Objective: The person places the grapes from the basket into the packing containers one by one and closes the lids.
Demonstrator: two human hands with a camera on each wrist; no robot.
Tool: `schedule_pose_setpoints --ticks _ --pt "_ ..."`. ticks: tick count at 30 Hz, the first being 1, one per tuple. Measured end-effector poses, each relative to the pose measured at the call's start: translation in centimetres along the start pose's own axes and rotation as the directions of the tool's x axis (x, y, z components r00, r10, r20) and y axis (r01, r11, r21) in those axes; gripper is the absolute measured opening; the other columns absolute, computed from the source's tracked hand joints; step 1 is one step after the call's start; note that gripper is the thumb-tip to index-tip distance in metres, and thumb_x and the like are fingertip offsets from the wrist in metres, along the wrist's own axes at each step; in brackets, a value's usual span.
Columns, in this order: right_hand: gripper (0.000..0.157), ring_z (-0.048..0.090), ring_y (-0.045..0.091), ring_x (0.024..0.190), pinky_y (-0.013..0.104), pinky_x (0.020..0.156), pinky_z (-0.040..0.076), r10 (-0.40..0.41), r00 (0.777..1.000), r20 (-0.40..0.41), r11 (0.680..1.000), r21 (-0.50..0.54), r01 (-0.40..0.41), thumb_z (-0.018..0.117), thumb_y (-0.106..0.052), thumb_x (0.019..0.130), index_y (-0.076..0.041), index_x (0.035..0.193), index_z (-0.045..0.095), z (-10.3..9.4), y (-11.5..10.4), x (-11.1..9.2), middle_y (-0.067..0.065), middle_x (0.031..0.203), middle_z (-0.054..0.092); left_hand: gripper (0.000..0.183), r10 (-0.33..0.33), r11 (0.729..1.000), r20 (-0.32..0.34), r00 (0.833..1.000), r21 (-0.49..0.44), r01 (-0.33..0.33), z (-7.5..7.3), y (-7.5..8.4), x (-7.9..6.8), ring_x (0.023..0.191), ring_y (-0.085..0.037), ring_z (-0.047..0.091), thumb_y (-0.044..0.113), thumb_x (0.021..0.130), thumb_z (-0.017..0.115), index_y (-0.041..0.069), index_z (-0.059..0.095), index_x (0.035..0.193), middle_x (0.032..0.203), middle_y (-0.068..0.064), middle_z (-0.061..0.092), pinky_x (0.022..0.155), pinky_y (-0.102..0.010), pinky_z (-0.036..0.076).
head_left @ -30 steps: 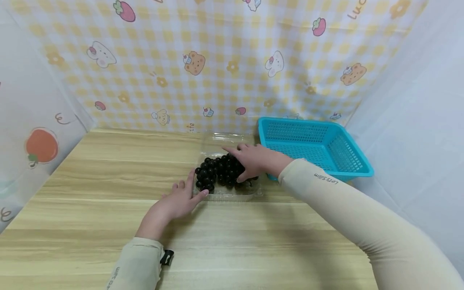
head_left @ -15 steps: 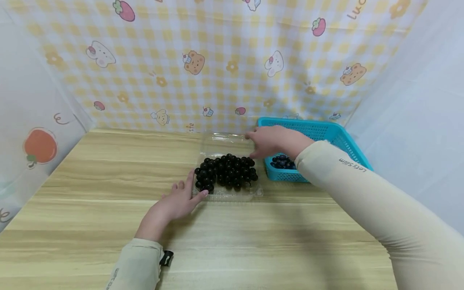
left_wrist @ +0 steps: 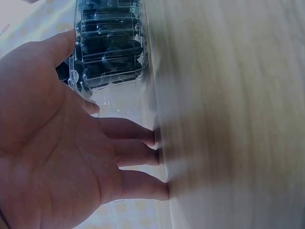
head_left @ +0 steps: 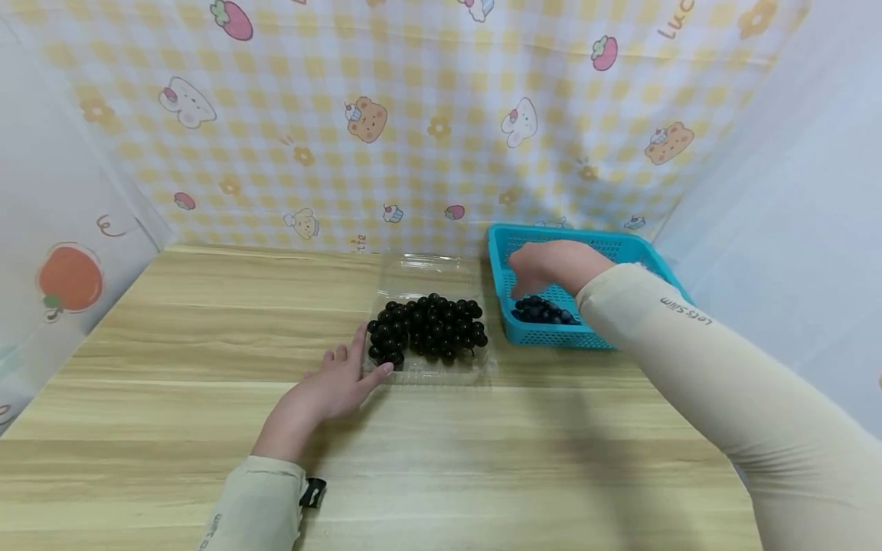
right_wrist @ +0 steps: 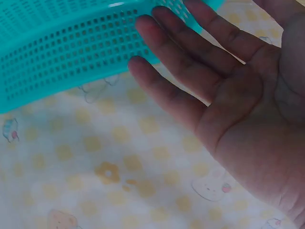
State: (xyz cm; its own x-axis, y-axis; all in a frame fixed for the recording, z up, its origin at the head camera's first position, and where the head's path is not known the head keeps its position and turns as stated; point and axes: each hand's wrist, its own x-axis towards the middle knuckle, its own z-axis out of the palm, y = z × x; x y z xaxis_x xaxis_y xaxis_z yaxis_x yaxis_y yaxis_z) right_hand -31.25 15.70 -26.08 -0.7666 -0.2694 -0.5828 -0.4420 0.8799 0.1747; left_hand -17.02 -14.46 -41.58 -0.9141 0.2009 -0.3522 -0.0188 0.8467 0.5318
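A clear plastic clamshell box (head_left: 430,376) sits at mid-table, its lid (head_left: 429,277) laid back behind it. Dark grapes (head_left: 441,325) fill its base. My left hand (head_left: 338,386) is at the box's front left corner, thumb along the front and index finger along the left side. In the left wrist view the other fingers (left_wrist: 138,152) rest on the table. My right hand (head_left: 554,266) is over the left part of a blue basket (head_left: 498,264), where more dark grapes (head_left: 540,311) lie. The right wrist view shows its palm bare and its fingers (right_wrist: 176,67) loosely extended, holding nothing.
The wooden table (head_left: 386,459) ends at a yellow checked cloth (head_left: 413,168) hanging behind it. White sheets (head_left: 792,252) hang at both sides. The basket's left edge stands close to the box's right side.
My right hand has left the grapes in the box and moved right, over the basket. Grapes in the basket have come into view. My left hand has stayed at the box corner.
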Motion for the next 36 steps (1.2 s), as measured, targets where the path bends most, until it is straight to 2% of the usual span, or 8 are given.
schedule_pose_setpoints --ticks 2,5,8,15,22,30,33,36 --pt "0.058 0.048 0.044 0.148 0.051 0.106 0.05 0.007 1.0 0.007 1.0 0.02 -0.008 0.062 -0.028 0.106 0.002 0.154 0.049 0.6 0.3 0.4 0.026 0.167 0.042 0.102 0.004 1.0 -0.001 1.0 0.001 -0.004 0.0 -0.1 0.0 0.156 -0.066 0.003 0.075 0.106 0.033 0.016 -0.02 0.169 0.168 -0.044 0.006 0.114 -0.091 0.011" --pt "0.045 0.057 0.039 0.131 0.048 0.089 0.044 0.027 0.999 0.022 0.999 0.022 -0.027 0.062 -0.025 0.105 -0.001 0.142 0.058 1.5 0.7 1.2 0.026 0.163 0.046 0.101 0.009 1.0 -0.004 1.0 0.004 -0.009 0.0 -0.1 0.1 0.156 -0.066 0.004 0.074 0.106 0.033 0.015 -0.02 0.169 0.168 -0.045 0.006 0.114 -0.091 0.011" --pt "0.034 0.058 0.035 0.123 0.046 0.087 0.045 0.052 0.997 0.05 0.999 0.007 -0.053 0.066 -0.027 0.104 -0.006 0.131 0.063 2.0 1.2 1.4 0.023 0.159 0.052 0.101 0.011 1.0 -0.004 1.0 0.001 -0.011 0.0 0.0 0.0 0.156 -0.066 0.003 0.074 0.107 0.033 0.015 -0.021 0.169 0.168 -0.045 0.006 0.114 -0.091 0.011" --pt "0.036 0.059 0.039 0.134 0.051 0.098 0.055 0.09 0.994 0.067 0.996 0.01 -0.091 0.065 -0.035 0.105 -0.009 0.13 0.066 3.5 2.2 1.8 0.021 0.157 0.055 0.101 0.008 1.0 0.002 1.0 -0.003 -0.008 -0.2 0.1 0.0 0.157 -0.065 0.002 0.073 0.107 0.032 0.015 -0.021 0.169 0.168 -0.044 0.005 0.115 -0.09 0.011" --pt "0.043 0.058 0.036 0.13 0.048 0.095 0.049 0.056 0.996 0.074 0.996 0.059 -0.06 0.057 -0.043 0.109 -0.007 0.132 0.064 5.2 3.0 3.5 0.021 0.151 0.058 0.101 0.012 1.0 0.005 1.0 -0.002 -0.012 -0.1 0.1 -0.1 0.156 -0.066 0.002 0.073 0.107 0.032 0.014 -0.021 0.169 0.168 -0.045 0.005 0.115 -0.09 0.011" --pt "0.065 0.047 0.043 0.151 0.058 0.119 0.046 0.022 0.997 0.071 0.998 0.063 -0.026 0.054 -0.04 0.111 -0.002 0.162 0.04 6.5 3.7 4.5 0.025 0.166 0.044 0.101 0.005 1.0 0.014 1.0 -0.009 -0.005 -0.2 0.1 -0.1 0.156 -0.065 0.0 0.074 0.106 0.032 0.016 -0.024 0.168 0.168 -0.044 0.003 0.116 -0.089 0.01" --pt "0.044 0.063 0.033 0.114 0.046 0.094 0.052 0.007 0.998 0.07 0.997 0.07 -0.012 0.052 -0.035 0.112 -0.001 0.139 0.057 6.7 3.7 4.5 0.021 0.134 0.064 0.101 0.006 1.0 0.012 1.0 -0.005 -0.006 -0.2 0.1 0.0 0.156 -0.065 0.001 0.074 0.106 0.032 0.016 -0.023 0.168 0.168 -0.044 0.004 0.116 -0.089 0.01" --pt "0.021 0.05 0.022 0.081 0.038 0.074 0.041 -0.008 0.997 0.076 0.995 0.096 0.0 0.049 -0.028 0.112 -0.009 0.105 0.057 6.8 3.7 4.7 0.009 0.093 0.055 0.101 0.01 1.0 0.011 1.0 -0.001 -0.01 -0.1 0.1 0.0 0.156 -0.065 0.001 0.074 0.106 0.032 0.016 -0.022 0.169 0.168 -0.045 0.004 0.115 -0.089 0.011"
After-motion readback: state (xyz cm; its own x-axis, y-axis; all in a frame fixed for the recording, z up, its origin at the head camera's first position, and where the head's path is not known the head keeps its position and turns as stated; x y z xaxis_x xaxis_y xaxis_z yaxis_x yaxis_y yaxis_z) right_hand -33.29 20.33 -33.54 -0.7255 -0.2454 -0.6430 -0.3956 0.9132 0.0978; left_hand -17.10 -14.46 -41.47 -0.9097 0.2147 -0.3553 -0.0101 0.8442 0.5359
